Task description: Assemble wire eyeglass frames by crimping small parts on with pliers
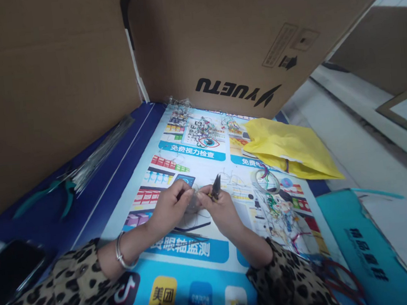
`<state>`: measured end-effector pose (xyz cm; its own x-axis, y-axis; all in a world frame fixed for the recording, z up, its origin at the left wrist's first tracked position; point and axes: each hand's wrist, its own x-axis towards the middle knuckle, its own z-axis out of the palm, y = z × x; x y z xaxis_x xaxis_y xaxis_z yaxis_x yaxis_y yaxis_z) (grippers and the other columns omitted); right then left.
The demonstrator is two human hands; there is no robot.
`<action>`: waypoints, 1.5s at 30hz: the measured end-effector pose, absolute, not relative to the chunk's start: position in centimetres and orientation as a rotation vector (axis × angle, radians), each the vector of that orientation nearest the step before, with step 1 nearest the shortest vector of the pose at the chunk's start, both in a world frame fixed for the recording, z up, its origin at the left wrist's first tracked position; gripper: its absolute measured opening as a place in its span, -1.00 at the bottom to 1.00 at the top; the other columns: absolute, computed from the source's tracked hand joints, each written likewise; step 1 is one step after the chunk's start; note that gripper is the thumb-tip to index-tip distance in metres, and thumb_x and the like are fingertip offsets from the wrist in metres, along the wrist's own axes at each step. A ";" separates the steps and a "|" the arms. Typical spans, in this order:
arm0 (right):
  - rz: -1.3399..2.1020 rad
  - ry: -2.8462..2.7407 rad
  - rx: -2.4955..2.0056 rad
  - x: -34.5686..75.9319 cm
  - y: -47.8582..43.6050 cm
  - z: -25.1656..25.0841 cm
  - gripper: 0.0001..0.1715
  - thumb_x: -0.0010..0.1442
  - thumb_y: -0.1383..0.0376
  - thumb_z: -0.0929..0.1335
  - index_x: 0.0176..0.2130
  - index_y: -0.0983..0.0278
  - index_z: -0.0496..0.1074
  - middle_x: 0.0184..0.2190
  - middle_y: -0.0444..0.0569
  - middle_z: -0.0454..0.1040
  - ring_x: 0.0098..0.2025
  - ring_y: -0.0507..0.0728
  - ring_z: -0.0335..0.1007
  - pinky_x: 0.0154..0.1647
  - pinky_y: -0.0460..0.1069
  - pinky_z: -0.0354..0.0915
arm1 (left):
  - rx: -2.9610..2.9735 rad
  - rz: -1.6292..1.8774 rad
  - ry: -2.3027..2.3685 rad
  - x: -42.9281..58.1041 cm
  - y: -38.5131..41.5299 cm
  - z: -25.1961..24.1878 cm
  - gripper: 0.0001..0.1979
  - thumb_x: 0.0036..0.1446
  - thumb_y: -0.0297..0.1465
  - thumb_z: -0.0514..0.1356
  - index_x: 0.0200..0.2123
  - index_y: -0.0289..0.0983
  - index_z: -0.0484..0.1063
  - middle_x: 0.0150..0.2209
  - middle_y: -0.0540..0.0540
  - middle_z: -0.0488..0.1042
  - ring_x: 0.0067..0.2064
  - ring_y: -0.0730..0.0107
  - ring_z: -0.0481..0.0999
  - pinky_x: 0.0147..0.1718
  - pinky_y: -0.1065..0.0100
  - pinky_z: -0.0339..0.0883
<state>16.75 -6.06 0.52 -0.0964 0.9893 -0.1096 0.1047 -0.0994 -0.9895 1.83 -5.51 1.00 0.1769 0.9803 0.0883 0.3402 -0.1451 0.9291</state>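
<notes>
Over the middle of a printed poster sheet [205,171], both my hands meet, fingertips almost touching. My left hand [170,203] is closed in a pinch on a small, thin, pale piece of wire; its exact form is too small to make out. Closed around small pliers [216,187] is my right hand [223,213], the dark pointed jaws sticking up and the handles mostly hidden in the palm. Its thumb and forefinger also pinch close to the same piece. Thin wire loops lie on the sheet beneath the hands.
Cardboard walls [53,90] enclose the back and left. Teal-handled pliers [69,196] and a bundle of straight wires [102,152] lie left, a phone [16,269] nearer. Rightward are a tape roll [267,182], tangled coloured wires [281,217], a yellow bag [292,146] and a teal box [371,246].
</notes>
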 end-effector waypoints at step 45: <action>1.274 -1.156 -1.196 17.6 -5.5 -0.1 -0.79 0.10 0.18 0.32 -0.44 0.29 0.34 -0.59 -0.18 0.32 -0.50 -0.02 0.20 -0.41 -0.08 0.15 | 1.467 0.962 1.166 1.5 -5.5 0.7 -0.79 0.10 -0.24 0.13 -0.36 -0.29 0.39 -0.47 0.02 0.40 -0.44 0.49 0.34 -0.47 0.49 0.22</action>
<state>17.64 -5.51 -0.05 -0.0117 0.9990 -0.0435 -0.0532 -0.0440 -0.9976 1.54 -5.50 0.67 0.2225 0.9749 0.0044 0.1895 -0.0477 0.9807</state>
